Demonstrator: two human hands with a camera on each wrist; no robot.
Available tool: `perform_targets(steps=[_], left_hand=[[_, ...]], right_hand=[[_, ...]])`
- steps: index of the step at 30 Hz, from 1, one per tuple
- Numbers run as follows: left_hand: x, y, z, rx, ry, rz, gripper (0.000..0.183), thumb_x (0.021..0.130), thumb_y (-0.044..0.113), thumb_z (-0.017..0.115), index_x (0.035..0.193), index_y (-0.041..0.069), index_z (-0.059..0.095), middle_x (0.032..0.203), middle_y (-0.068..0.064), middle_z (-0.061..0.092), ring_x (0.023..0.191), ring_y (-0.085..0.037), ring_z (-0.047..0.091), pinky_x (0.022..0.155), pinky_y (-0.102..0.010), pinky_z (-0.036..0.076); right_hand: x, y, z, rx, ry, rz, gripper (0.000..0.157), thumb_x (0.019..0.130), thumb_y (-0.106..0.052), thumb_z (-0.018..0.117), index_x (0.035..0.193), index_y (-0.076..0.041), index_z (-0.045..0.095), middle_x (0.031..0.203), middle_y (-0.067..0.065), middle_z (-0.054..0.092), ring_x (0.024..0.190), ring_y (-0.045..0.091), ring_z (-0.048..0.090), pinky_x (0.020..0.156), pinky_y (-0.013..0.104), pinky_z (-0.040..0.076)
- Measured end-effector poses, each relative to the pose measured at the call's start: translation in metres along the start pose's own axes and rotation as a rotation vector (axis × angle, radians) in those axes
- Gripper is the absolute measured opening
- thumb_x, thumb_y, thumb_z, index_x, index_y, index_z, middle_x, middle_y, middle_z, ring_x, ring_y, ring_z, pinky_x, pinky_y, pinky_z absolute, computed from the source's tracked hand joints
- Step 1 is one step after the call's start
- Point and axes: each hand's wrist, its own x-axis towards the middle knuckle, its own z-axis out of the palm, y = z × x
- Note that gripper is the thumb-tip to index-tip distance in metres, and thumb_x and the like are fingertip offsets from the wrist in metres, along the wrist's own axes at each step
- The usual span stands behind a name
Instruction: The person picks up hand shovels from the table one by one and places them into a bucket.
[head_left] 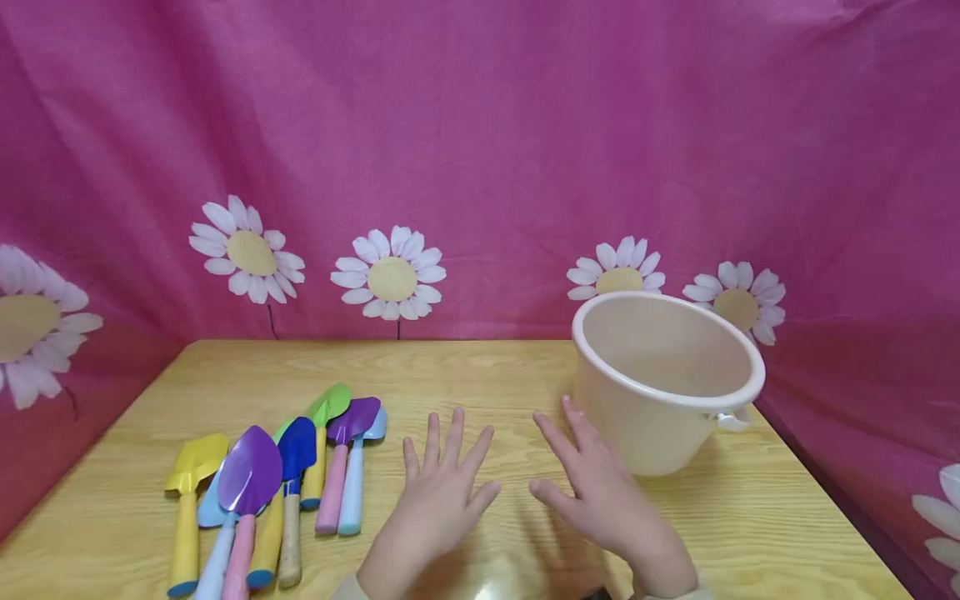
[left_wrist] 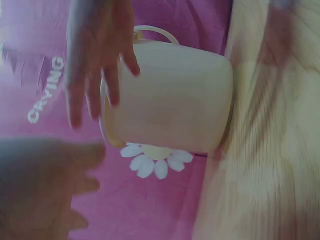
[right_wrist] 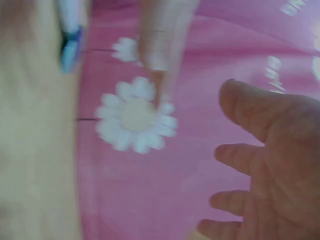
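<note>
My left hand (head_left: 444,504) is over the middle of the table with its fingers spread and nothing in them. Beside it, my right hand (head_left: 600,500) also has spread fingers and holds nothing; it overlaps the lower left side of a cream plastic bucket (head_left: 652,433) in the head view. To the left lie several small garden trowels and shovels with coloured handles, among them a purple trowel (head_left: 251,471), a dark blue trowel (head_left: 297,447) and a yellow shovel (head_left: 197,462). In the left wrist view, the bucket (left_wrist: 170,95) appears behind the right hand (left_wrist: 100,60).
The wooden table (head_left: 480,375) meets a pink cloth (head_left: 480,150) printed with white daisies at the back and sides. The bucket stands upright near the right edge, a white handle fitting (head_left: 731,419) on its rim. Some tools overlap one another at the left.
</note>
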Motion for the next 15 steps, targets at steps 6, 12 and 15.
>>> perform_targets(steps=[6, 12, 15], left_hand=[[0.032, 0.003, 0.014, -0.413, -0.162, 0.014, 0.064, 0.092, 0.051, 0.029, 0.143, 0.014, 0.018, 0.146, -0.021, 0.001, 0.13, -0.041, -0.002, 0.095, -0.066, 0.005], [0.075, 0.017, 0.019, -0.674, -0.176, 0.009, 0.068, 0.094, 0.048, 0.028, 0.142, 0.003, 0.012, 0.146, -0.021, 0.007, 0.133, -0.033, 0.004, 0.102, -0.052, 0.012], [0.091, 0.027, 0.019, -0.768, -0.16, -0.016, 0.067, 0.094, 0.047, 0.029, 0.141, 0.001, 0.013, 0.146, -0.017, 0.013, 0.133, -0.029, 0.008, 0.104, -0.047, 0.012]], right_hand=[[-0.019, 0.012, -0.041, 0.058, 0.19, -0.037, 0.068, 0.081, -0.02, 0.066, 0.139, -0.012, 0.031, 0.142, 0.021, 0.023, 0.123, 0.042, 0.03, 0.088, 0.06, 0.03], [-0.034, 0.036, -0.071, 0.07, 0.394, 0.051, 0.065, 0.08, -0.011, 0.066, 0.136, -0.006, 0.033, 0.138, 0.022, 0.029, 0.125, 0.039, 0.025, 0.098, 0.056, 0.019], [-0.036, 0.055, -0.077, 0.063, 0.482, 0.117, 0.064, 0.08, -0.01, 0.064, 0.134, 0.002, 0.031, 0.138, 0.027, 0.024, 0.127, 0.041, 0.021, 0.1, 0.055, 0.015]])
